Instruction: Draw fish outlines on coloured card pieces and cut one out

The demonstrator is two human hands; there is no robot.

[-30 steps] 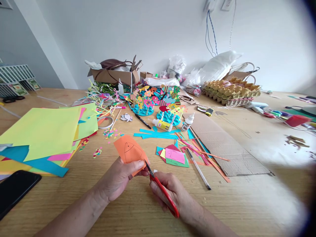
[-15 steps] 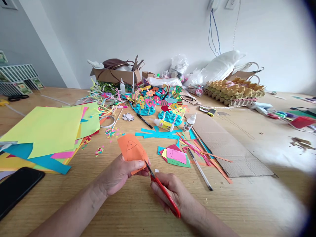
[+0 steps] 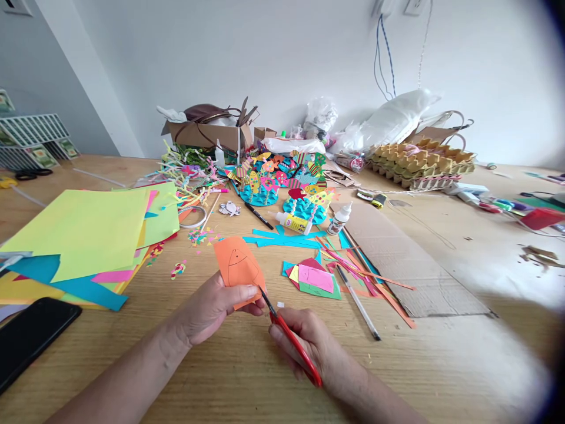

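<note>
An orange piece of paper [image 3: 236, 262] with a fish outline drawn in black is pinched in my left hand [image 3: 227, 303], thumb on top and fingers beneath. My right hand [image 3: 304, 341] is closed round the red handles of a pair of scissors [image 3: 293, 341]. The scissor blades point up and left and meet the paper's lower right edge beside my left thumb. Beyond my right hand lies a small stack of coloured paper pieces [image 3: 315, 278], a pink one with drawn lines on top. A pen [image 3: 358, 303] rests to the right of it.
Coloured sheets [image 3: 83, 229] and a black phone [image 3: 37, 335] lie on the left. Glue bottles [image 3: 339, 219], paper fish on blue bases [image 3: 304, 209] and paper strips [image 3: 282, 238] sit ahead. A cardboard sheet [image 3: 406, 259] and egg trays [image 3: 419, 162] are on the right.
The orange paper has turned slightly, its top edge shifting a little right. Both hands keep nearly the same place, and the scissors remain at the paper's edge.
</note>
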